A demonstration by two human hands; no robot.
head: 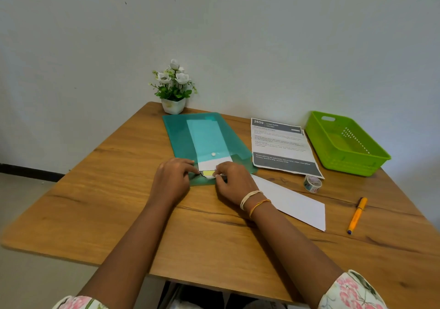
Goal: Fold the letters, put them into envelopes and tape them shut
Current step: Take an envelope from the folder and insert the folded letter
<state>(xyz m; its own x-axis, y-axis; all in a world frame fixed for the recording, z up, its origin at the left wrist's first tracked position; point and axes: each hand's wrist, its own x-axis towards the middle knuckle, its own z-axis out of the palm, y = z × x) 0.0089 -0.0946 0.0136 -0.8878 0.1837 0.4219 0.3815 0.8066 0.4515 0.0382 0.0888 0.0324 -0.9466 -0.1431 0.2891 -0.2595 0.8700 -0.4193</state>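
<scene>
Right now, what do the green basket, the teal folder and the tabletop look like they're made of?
The green slotted basket looks like moulded plastic, from its perforated walls and cut-out handle. The teal translucent folder seems thin glossy plastic, since paper shows through it. The brown tabletop shows wood grain, either wood or laminate.

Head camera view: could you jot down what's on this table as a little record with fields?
Surface: wooden table
Left hand: fingers on the near end of the teal folder
Right hand: pinching white paper at the folder's opening
Beside the right arm: white envelope
Right side: printed sheet, tape roll, orange pen, green basket
Far edge: potted flowers
</scene>
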